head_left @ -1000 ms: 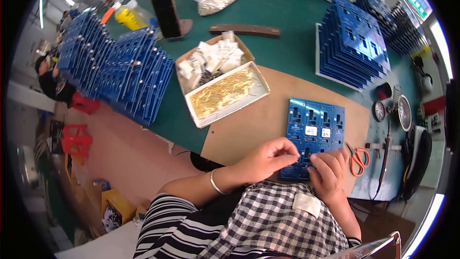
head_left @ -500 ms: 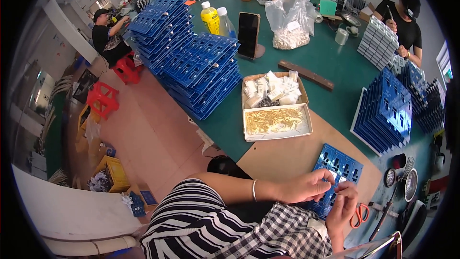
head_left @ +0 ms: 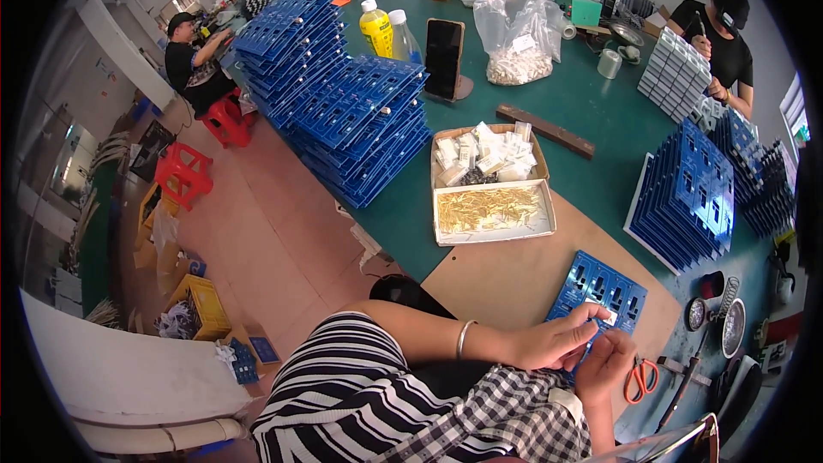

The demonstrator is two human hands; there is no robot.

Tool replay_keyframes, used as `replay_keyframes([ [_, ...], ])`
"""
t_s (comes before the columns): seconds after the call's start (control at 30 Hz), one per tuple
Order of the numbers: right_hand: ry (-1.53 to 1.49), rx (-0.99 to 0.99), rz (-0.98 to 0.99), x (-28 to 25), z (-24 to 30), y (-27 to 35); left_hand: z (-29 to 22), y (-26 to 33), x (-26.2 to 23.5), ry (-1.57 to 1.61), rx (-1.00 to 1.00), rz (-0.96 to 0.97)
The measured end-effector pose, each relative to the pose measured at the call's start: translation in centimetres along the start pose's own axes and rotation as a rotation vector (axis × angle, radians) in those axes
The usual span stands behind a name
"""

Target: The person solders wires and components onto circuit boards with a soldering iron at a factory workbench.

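Note:
A blue printed circuit board panel with dark cut-outs lies flat on the brown board in front of me. My left hand is over the panel's near left part, its index finger and thumb bent toward each other. Close beside it, my right hand is curled with the fingertips pinched together. Whatever is between the fingers of either hand is too small or hidden to name. A small white piece shows on the panel just past the fingertips. Both hands cover the panel's near part.
A box of gold pins and small white packets stands ahead. Stacked blue boards rise at left, more at right. Orange-handled scissors and a soldering iron lie right. A phone stands behind; a co-worker sits far right.
My right hand has drawn slightly down and its fingers have curled in tighter. The left hand has shifted a little to the right. The panel stays in place beneath them.

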State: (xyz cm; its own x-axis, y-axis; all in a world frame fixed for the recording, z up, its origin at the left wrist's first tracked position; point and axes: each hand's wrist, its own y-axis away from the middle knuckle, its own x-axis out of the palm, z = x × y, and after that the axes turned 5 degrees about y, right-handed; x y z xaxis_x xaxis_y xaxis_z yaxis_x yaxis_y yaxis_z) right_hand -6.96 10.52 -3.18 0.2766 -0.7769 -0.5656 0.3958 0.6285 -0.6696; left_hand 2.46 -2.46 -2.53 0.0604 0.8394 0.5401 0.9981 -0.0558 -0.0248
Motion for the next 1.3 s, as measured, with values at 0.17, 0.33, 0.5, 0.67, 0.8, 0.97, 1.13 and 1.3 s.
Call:
replay_keyframes([
  [0.17,-0.111,-0.014,0.021,0.1,-0.1,-0.2,1.7,-0.8,-0.1,0.132,0.007,-0.063],
  [0.33,-0.026,-0.055,-0.008,0.0,-0.3,-0.6,1.7,-1.5,0.6,0.043,0.059,-0.051],
  [0.5,0.062,-0.092,-0.027,-1.2,-1.1,-1.7,1.0,-0.9,-0.4,0.02,-0.065,-0.01],
  [0.67,0.092,-0.079,-0.059,-1.7,-2.5,-1.8,-0.9,-0.3,0.3,-0.365,-0.034,0.024],
  [0.8,0.037,0.003,-0.052,-1.3,-2.4,-1.7,-0.9,-0.6,0.2,-0.428,0.135,0.139],
  [0.97,0.029,-0.126,0.094,-1.9,-1.6,-2.3,-2.4,-1.2,-0.2,-0.43,-0.169,0.348],
  [1.13,0.017,0.051,-0.033,-3.9,-3.4,-1.6,-1.6,-0.1,-0.8,-0.5,-0.225,0.263],
  [1.3,-0.042,0.36,-0.276,-5.9,-2.9,-1.1,-4.1,2.7,-4.5,-0.354,-0.017,-0.138],
])
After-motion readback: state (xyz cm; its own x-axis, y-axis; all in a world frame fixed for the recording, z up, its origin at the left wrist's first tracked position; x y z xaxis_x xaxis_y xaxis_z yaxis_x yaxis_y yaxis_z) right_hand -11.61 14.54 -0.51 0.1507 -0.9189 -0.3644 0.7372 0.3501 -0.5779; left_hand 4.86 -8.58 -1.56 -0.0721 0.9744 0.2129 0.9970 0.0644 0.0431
